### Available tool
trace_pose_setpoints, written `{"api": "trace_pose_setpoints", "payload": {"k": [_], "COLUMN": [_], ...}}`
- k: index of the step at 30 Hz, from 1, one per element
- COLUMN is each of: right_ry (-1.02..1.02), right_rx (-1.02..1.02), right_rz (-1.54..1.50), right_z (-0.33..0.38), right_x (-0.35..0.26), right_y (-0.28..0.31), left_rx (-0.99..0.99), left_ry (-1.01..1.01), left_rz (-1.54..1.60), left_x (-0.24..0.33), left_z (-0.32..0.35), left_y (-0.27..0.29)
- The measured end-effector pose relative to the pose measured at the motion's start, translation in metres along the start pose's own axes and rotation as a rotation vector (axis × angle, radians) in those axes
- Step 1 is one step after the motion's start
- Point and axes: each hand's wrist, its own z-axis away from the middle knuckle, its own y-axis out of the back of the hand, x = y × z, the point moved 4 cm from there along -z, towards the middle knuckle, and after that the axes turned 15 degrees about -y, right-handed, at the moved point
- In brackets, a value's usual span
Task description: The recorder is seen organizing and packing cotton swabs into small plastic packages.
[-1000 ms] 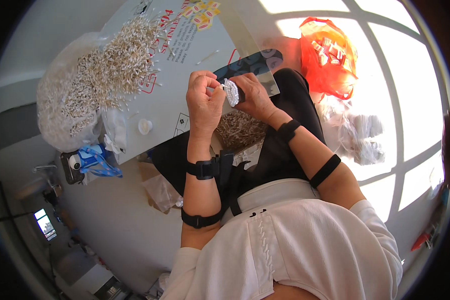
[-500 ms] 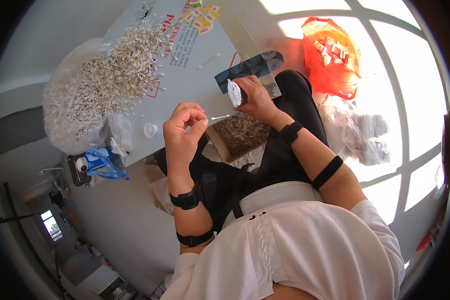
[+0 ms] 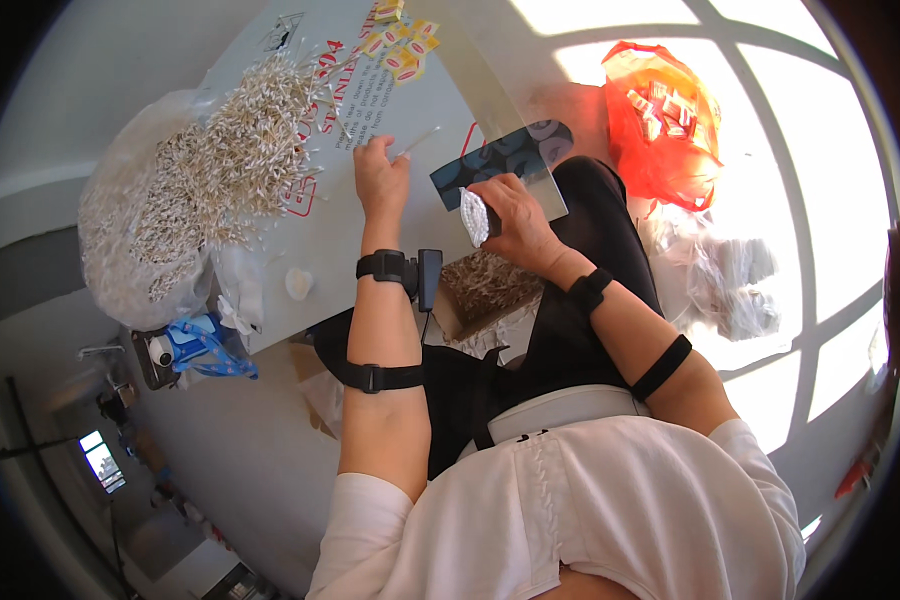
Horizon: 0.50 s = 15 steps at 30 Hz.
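My right hand (image 3: 518, 222) is wrapped round a tight bundle of cotton swabs (image 3: 474, 217), its packed white tips facing left. Farther up the table, my left hand (image 3: 381, 182) has its thumb and fingers closing at the near end of a single cotton swab (image 3: 422, 138) on the grey tabletop (image 3: 340, 235). A large heap of loose cotton swabs (image 3: 255, 140) spills from a clear plastic bag (image 3: 110, 190) left of that hand. Below the table edge, between my legs, a cardboard box (image 3: 460, 318) holds many more swabs.
Small yellow packets (image 3: 405, 48) lie at the table's far end. A dark patterned sheet (image 3: 505, 152) overhangs its right edge. A white cap (image 3: 298, 284) and a blue-strapped device (image 3: 185, 343) are at left. On the floor at right stand a red bag (image 3: 660, 130) and clear plastic bags (image 3: 725, 275).
My left hand has moved away from me across the table to the lying swab. The swab that was beside its fingers above the box is out of sight. My right hand keeps the bundle.
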Motion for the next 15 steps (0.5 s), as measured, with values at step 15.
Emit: {"api": "trace_pose_setpoints", "payload": {"k": [15], "right_ry": [0.007], "right_rx": [0.003], "right_rz": [0.002], "right_z": [0.0], "right_x": [-0.003], "right_y": [0.003], "left_rx": [0.073], "left_ry": [-0.015], "left_rz": [0.429], "left_x": [0.089], "left_z": [0.064], "left_y": [0.088]}}
